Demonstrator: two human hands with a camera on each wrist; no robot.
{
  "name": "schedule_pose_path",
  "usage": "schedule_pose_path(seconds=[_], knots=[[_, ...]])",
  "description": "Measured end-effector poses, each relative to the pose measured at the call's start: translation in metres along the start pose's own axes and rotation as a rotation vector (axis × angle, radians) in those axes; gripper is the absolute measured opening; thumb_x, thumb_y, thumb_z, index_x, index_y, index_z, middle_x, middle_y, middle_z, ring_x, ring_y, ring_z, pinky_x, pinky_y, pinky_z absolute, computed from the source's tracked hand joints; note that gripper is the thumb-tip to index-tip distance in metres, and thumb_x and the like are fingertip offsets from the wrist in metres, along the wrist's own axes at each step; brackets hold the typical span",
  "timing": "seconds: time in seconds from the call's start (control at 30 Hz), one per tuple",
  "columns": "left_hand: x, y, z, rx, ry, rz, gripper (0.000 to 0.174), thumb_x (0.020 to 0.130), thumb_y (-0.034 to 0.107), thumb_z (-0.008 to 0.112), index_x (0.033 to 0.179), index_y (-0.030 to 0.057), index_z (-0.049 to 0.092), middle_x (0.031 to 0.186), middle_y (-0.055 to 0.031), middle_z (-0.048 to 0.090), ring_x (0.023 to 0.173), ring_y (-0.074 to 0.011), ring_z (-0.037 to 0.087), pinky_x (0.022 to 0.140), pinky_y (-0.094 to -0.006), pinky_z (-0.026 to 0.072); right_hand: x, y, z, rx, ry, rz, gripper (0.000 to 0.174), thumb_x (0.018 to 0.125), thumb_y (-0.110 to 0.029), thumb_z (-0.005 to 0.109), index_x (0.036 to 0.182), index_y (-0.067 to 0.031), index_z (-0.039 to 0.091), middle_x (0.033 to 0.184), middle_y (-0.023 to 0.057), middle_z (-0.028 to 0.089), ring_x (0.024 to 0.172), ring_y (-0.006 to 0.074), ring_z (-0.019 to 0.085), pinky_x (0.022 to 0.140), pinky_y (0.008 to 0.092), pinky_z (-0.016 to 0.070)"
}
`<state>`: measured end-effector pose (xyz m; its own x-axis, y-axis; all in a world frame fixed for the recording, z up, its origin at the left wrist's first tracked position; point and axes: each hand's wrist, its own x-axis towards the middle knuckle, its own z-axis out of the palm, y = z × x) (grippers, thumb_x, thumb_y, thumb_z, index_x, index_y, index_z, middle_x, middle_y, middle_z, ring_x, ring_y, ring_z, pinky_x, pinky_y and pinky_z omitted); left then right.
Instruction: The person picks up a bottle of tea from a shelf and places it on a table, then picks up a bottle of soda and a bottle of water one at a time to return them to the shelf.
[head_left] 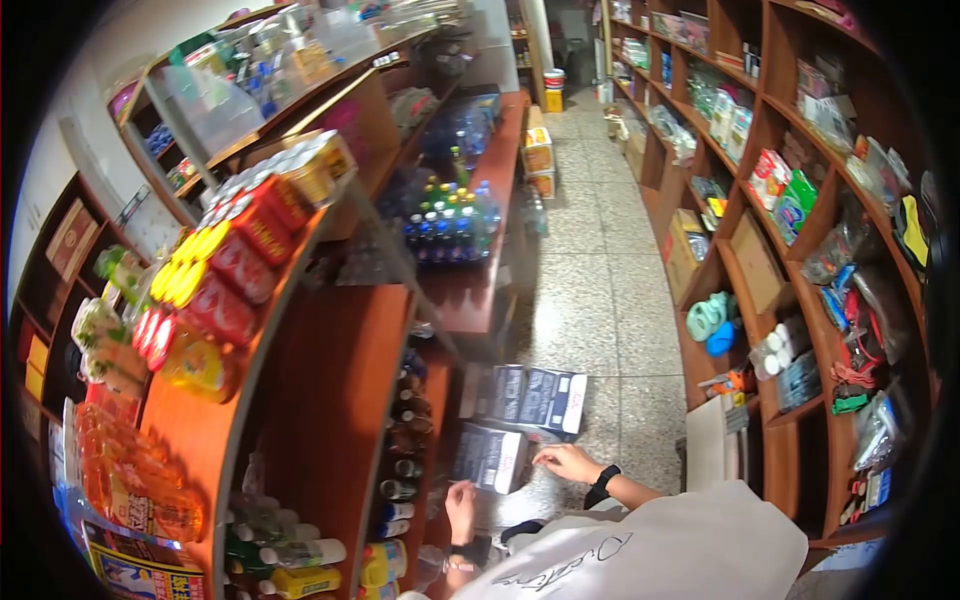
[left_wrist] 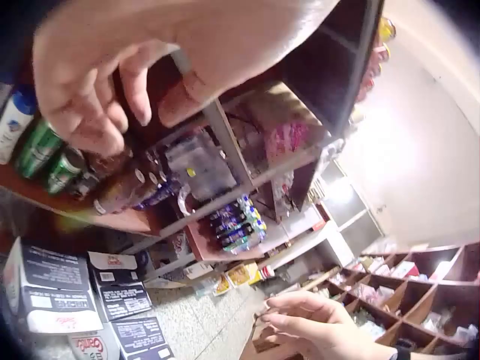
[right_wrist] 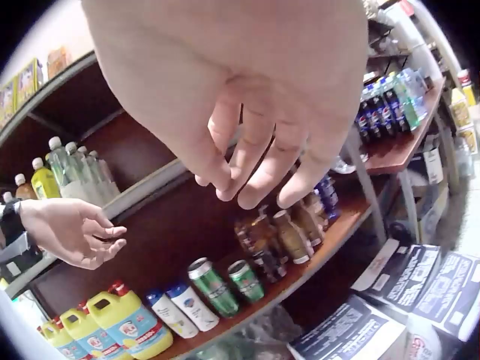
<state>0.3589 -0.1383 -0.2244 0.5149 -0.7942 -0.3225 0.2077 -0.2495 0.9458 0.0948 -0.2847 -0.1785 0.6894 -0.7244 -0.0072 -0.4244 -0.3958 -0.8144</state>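
My left hand point(head_left: 461, 512) hangs in front of the lower shelf with loosely bent fingers and nothing in them. To its right, my right hand point(head_left: 568, 463) is held over the floor beside a dark-and-white carton point(head_left: 488, 457), also holding nothing. More such cartons point(head_left: 540, 400) lie just beyond, on the floor at the foot of the shelf. In the right wrist view, green cans point(right_wrist: 214, 286), white bottles with blue caps point(right_wrist: 193, 306) and yellow jugs point(right_wrist: 133, 321) stand on the lower shelf behind the hands.
At left, a wooden shelf unit point(head_left: 335, 350) carries red can packs point(head_left: 240, 268) and orange bottles point(head_left: 130, 480). Dark soda bottles point(head_left: 440, 237) stand on a further shelf. A tiled aisle point(head_left: 585, 280) runs ahead, with tall compartment shelves point(head_left: 745, 190) along the right.
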Motion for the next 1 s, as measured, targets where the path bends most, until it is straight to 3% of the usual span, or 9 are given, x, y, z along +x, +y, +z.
schedule_pose_path(seconds=[0.1, 0.17, 0.23, 0.27, 0.4, 0.47, 0.7, 0.87, 1.0], knots=[[0.004, 0.043, 0.106, 0.130, -0.099, 0.253, 0.018, 0.094, 0.013, 0.061, 0.106, -0.0013, 0.064, 0.095, -0.0079, 0.068, 0.089, -0.0142, 0.063, 0.082, -0.0283, 0.0498, -0.038, 0.035, -0.053, 0.149, 0.147, 0.147, 0.023, 0.087, -0.006, 0.059, 0.108, -0.0092, 0.069, 0.098, 0.0104, 0.071, 0.091, 0.0236, 0.069, 0.081, 0.0348, 0.0546], [0.004, 0.059, 0.175, 0.395, -0.165, 0.273, 0.014, 0.093, 0.010, 0.060, 0.101, -0.0005, 0.064, 0.094, -0.0098, 0.069, 0.086, -0.0155, 0.064, 0.081, -0.0289, 0.0501, -0.063, 0.065, -0.087, 0.108, 0.212, 0.180, 0.023, 0.088, -0.011, 0.058, 0.109, -0.0142, 0.069, 0.104, 0.0109, 0.071, 0.091, 0.0272, 0.069, 0.082, 0.0369, 0.0544], [-0.007, 0.074, 0.243, 0.339, -0.290, 0.310, 0.012, 0.092, 0.011, 0.061, 0.098, 0.0006, 0.065, 0.089, -0.0085, 0.068, 0.082, -0.0151, 0.063, 0.079, -0.0286, 0.0500, -0.085, 0.086, -0.121, 0.109, 0.255, 0.202, 0.023, 0.088, -0.011, 0.058, 0.109, -0.0139, 0.069, 0.103, 0.0102, 0.071, 0.092, 0.0266, 0.069, 0.082, 0.0364, 0.0543], [0.011, 0.037, 0.266, 0.333, -0.327, 0.373, 0.011, 0.091, 0.012, 0.064, 0.095, 0.0021, 0.065, 0.083, -0.0062, 0.064, 0.077, -0.0126, 0.060, 0.073, -0.0274, 0.0489, -0.097, 0.090, -0.142, 0.117, 0.288, 0.247, 0.023, 0.088, -0.011, 0.058, 0.109, -0.0139, 0.069, 0.102, 0.0098, 0.072, 0.092, 0.0263, 0.069, 0.082, 0.0363, 0.0542], [-0.019, 0.068, 0.375, 0.468, -0.543, 0.389, 0.016, 0.088, 0.017, 0.068, 0.091, 0.0033, 0.060, 0.067, -0.0027, 0.054, 0.061, -0.0107, 0.048, 0.058, -0.0291, 0.0439, -0.133, 0.108, -0.215, 0.084, 0.423, 0.319, 0.019, 0.091, -0.012, 0.060, 0.107, -0.0107, 0.070, 0.098, 0.0116, 0.072, 0.092, 0.0238, 0.070, 0.079, 0.0338, 0.0541], [-0.028, 0.069, 0.413, 0.515, -0.670, 0.438, 0.015, 0.084, 0.016, 0.067, 0.090, 0.0037, 0.060, 0.069, -0.0053, 0.057, 0.062, -0.0144, 0.055, 0.059, -0.0297, 0.0466, -0.150, 0.121, -0.239, 0.102, 0.459, 0.360, 0.019, 0.091, -0.012, 0.061, 0.108, -0.0102, 0.070, 0.099, 0.0114, 0.072, 0.092, 0.0240, 0.070, 0.079, 0.0339, 0.0541], [-0.025, 0.107, 0.474, 0.651, -0.827, 0.496, 0.013, 0.077, 0.014, 0.067, 0.080, 0.0035, 0.060, 0.080, -0.0072, 0.066, 0.072, -0.0206, 0.065, 0.067, -0.0311, 0.0514, -0.159, 0.182, -0.267, 0.260, 0.653, 0.398, 0.018, 0.094, -0.011, 0.060, 0.108, -0.0027, 0.068, 0.100, 0.0107, 0.072, 0.093, 0.0203, 0.069, 0.082, 0.0330, 0.0535], [0.048, 0.084, 0.486, 0.576, -0.816, 0.345, 0.011, 0.078, 0.012, 0.066, 0.081, 0.0030, 0.060, 0.080, -0.0046, 0.066, 0.074, -0.0144, 0.064, 0.071, -0.0289, 0.0506, -0.122, 0.209, -0.295, 0.339, 0.524, 0.367, 0.020, 0.093, -0.013, 0.061, 0.109, -0.0015, 0.067, 0.099, 0.0101, 0.072, 0.092, 0.0187, 0.068, 0.083, 0.0311, 0.0526], [0.106, 0.097, 0.528, 0.571, -0.782, 0.251, 0.012, 0.080, 0.013, 0.066, 0.083, 0.0023, 0.061, 0.081, -0.0058, 0.068, 0.076, -0.0146, 0.064, 0.073, -0.0281, 0.0503, -0.071, 0.241, -0.347, 0.272, 0.565, 0.379, 0.020, 0.093, -0.014, 0.062, 0.107, -0.0028, 0.068, 0.098, 0.0102, 0.072, 0.091, 0.0192, 0.069, 0.083, 0.0314, 0.0527]])
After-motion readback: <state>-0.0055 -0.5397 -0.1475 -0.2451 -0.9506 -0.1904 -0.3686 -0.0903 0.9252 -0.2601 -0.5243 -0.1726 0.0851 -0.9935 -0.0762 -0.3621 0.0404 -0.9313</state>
